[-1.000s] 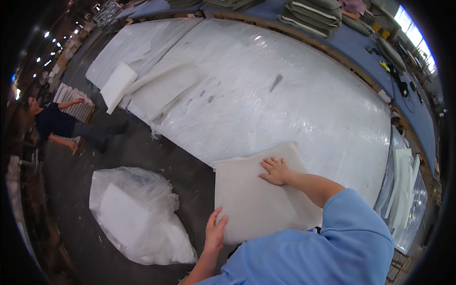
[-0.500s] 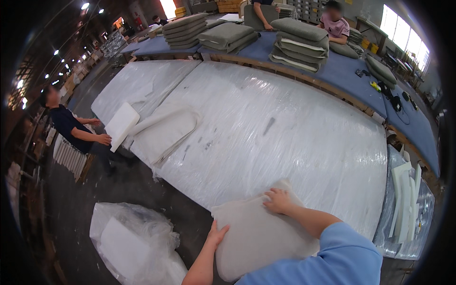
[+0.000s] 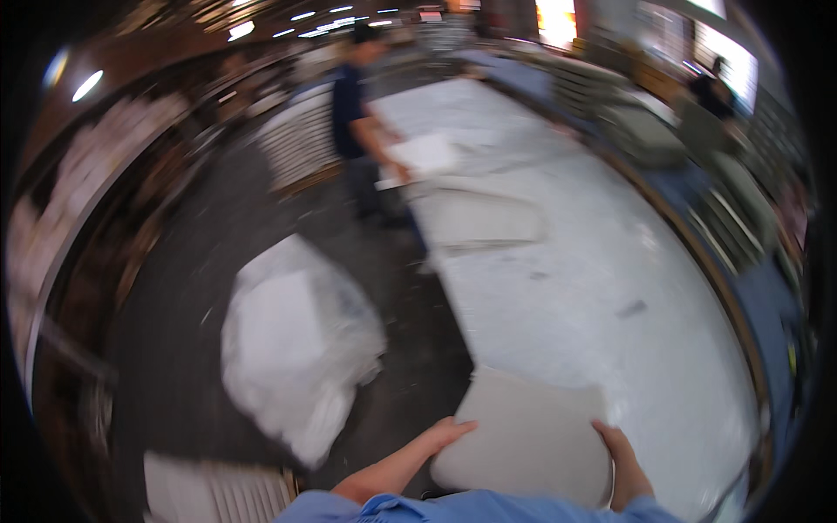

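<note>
A light grey fabric-covered cushion is held in front of my body, over the near edge of the plastic-covered table. My left hand grips its left side, with the thumb lying over the top face. At the opposite side my right hand clasps the cushion's edge; most of its fingers are hidden beneath or behind it. Farther up the table lies a flat piece of pale fabric. The view is smeared by motion.
A clear plastic bag with white pieces inside sits on the dark floor to the left. Stacked pale cushions stand at the lower left. A co-worker holds a white pad at the table's left edge. Grey-green cushions line the blue bench.
My view has swung left. My right hand has gone from the cushion's top to its right edge. The cushion now looks smooth and squared to me, held by both sides.
</note>
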Demonstrator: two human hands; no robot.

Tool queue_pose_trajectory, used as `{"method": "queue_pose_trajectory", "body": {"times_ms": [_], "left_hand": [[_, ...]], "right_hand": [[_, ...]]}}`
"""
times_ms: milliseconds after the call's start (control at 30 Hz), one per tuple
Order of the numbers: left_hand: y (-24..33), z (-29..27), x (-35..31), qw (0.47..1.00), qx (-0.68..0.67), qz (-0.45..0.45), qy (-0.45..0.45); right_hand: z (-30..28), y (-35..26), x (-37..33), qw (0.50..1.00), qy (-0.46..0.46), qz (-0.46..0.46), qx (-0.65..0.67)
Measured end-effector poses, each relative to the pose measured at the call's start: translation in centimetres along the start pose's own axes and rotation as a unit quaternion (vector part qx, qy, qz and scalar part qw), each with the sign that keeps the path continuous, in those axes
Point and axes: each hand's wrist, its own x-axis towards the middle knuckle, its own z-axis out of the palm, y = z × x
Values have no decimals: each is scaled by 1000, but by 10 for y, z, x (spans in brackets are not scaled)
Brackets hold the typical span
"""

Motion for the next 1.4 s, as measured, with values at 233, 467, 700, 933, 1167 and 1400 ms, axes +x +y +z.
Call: {"method": "queue_pose_trajectory", "body": {"times_ms": [233, 467, 700, 933, 1167, 1400], "left_hand": [[-62, -21, -101, 949, 130, 79, 276], [-198, -13, -303, 873, -91, 105, 468], [-353, 42, -445, 753, -313, 109, 568], [-451, 60, -494, 635, -419, 112, 640], [-514, -5, -585, 586, -357, 108, 719], [-525, -64, -819, 488, -206, 148, 835]], "right_hand": [[88, -40, -46, 975, -112, -138, -134], [255, -47, -93, 878, -186, -264, -355], [441, 18, -165, 770, -344, -347, -410], [563, 106, -227, 716, -506, -316, -363], [691, 178, -291, 699, -571, -311, -296], [871, 255, -456, 648, -706, -264, -113]]}}
